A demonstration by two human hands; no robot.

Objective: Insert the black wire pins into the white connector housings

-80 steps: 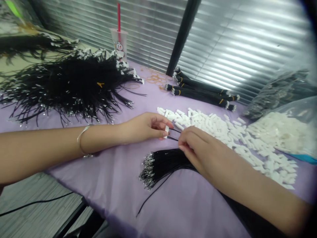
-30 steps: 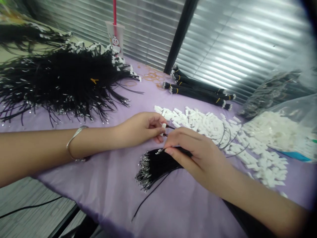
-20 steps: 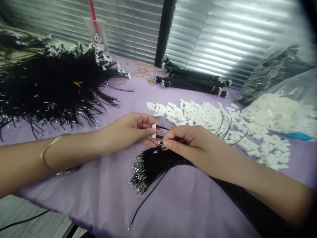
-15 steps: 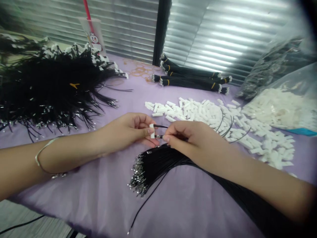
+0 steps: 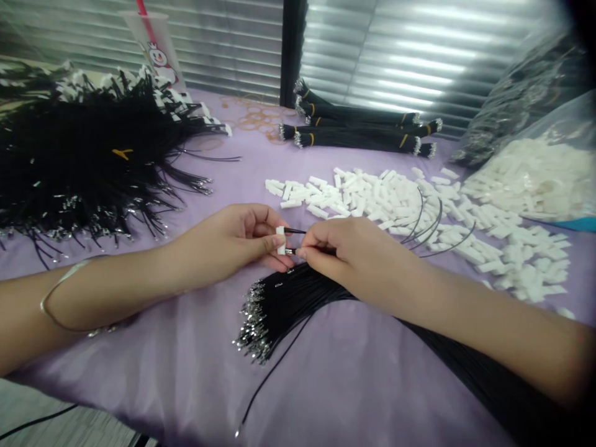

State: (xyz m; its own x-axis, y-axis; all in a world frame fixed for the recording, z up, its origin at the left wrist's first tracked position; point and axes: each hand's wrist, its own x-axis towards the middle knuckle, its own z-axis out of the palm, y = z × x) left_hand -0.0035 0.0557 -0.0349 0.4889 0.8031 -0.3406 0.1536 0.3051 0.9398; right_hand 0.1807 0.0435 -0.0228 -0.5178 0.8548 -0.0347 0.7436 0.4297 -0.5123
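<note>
My left hand (image 5: 233, 242) pinches a small white connector housing (image 5: 280, 240) between thumb and forefinger. My right hand (image 5: 347, 254) holds a thin black wire (image 5: 298, 251) with its metal tip at the housing's lower slot; another black wire (image 5: 295, 231) sticks out of the housing's upper slot. Just below my hands a loose bundle of black wires with metal terminals (image 5: 270, 304) fans out on the purple cloth (image 5: 186, 360). A heap of loose white housings (image 5: 372, 198) lies just beyond my right hand.
A big pile of black wires with fitted housings (image 5: 84, 161) fills the left. Banded black wire bundles (image 5: 354, 127) lie at the back, with rubber bands (image 5: 254, 118) beside them. A plastic cup with a red straw (image 5: 156, 46) stands back left. Bags of white housings (image 5: 531, 180) sit right.
My right hand left the wire bundle with a fresh wire and brought its tip to the housing in my left hand. The view shifted, so everything sits lower left.
</note>
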